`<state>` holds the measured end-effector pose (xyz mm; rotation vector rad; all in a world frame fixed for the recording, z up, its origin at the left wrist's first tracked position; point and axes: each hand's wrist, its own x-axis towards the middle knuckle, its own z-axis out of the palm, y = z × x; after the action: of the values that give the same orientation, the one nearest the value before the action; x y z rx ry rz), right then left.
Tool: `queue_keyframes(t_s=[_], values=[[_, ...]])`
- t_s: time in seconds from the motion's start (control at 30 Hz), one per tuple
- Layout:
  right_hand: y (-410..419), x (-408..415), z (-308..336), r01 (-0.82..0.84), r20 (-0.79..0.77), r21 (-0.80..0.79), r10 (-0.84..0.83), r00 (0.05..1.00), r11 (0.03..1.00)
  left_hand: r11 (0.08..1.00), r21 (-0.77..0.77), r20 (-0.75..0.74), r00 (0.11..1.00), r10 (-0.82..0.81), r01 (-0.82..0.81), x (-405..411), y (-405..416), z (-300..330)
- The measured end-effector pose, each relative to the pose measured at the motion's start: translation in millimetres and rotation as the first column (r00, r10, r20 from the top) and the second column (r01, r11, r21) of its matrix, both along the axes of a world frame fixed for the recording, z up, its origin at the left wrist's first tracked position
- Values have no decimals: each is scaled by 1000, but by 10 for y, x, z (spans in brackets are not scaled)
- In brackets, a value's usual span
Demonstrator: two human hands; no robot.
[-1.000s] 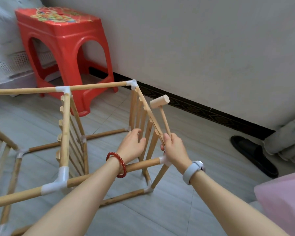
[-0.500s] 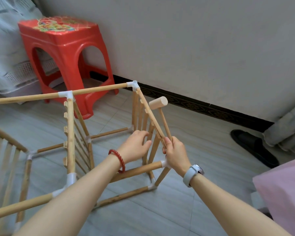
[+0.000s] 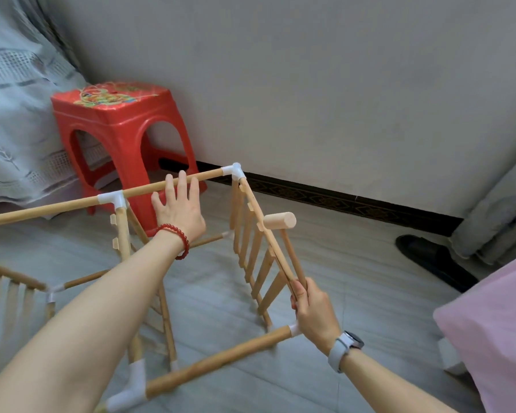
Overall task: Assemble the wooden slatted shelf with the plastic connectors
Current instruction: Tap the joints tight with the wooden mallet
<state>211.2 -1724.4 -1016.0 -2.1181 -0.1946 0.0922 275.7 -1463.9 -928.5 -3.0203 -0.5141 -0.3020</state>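
The wooden shelf frame (image 3: 251, 251) stands on the grey tile floor (image 3: 340, 293), in the middle and left of the view. Its sticks are joined by white plastic connectors (image 3: 234, 170) at the corners. The right side is a row of thin slats (image 3: 258, 263).

The left hand (image 3: 178, 208) reaches to the far top rod (image 3: 149, 190). Its fingers are straight and a little spread, with the tips at the rod. I cannot tell if they press on it. A red bead bracelet (image 3: 181, 238) is on that wrist.

The right hand (image 3: 313, 312) is at the near right corner of the frame. Its fingers are curled around the handle of a small wooden mallet (image 3: 286, 242). The mallet head points up and far, just beside the top rail of the slats. A grey watch (image 3: 344, 348) is on that wrist.

Inside the frame there is open floor. A red plastic stool (image 3: 116, 135) stands just behind the far rod, near the grey wall (image 3: 340, 84). A black shoe (image 3: 429, 259) lies on the floor far right, well apart from the frame. Pink cloth (image 3: 495, 332) is at the near right edge.
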Motion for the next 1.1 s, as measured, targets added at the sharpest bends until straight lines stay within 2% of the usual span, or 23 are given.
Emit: queue_keyframes(t_s=[0.17, 0.27, 0.43, 0.53, 0.67, 0.77, 0.83, 1.0, 1.1], values=[[33, 54, 77, -21, -8, -18, 21, 1000, 1000, 994, -39, -192, 977, 96, -105, 308, 281, 137], [-8, 46, 15, -24, -14, -1, 24, 1000, 1000, 983, -92, -208, 968, 139, -161, 449, 350, 65], [20, 139, 36, -11, -71, 41, 14, 997, 999, 992, -73, 16, 994, 106, -105, 640, 454, 18], [-1, 177, 58, -65, -76, -67, 60, 995, 996, 991, -95, 110, 988, 109, -99, 633, 552, -63], [19, 290, 151, -154, -29, -326, 153, 988, 933, 990, -132, 192, 979, 65, -40, 507, 540, -88], [72, 302, 156, -110, 59, -408, 147, 987, 906, 989, -145, 230, 973, 24, 10, 431, 475, -68], [115, 287, 160, -96, 72, -409, 137, 988, 908, 990, -139, 279, 960, 9, 31, 380, 499, 4], [192, 313, 174, -83, -5, -433, 89, 996, 898, 991, -79, 440, 895, -65, 111, 235, 513, 263], [247, 347, 170, -157, -170, -378, 98, 981, 912, 994, 9, 501, 860, -99, 109, 107, 449, 355]])
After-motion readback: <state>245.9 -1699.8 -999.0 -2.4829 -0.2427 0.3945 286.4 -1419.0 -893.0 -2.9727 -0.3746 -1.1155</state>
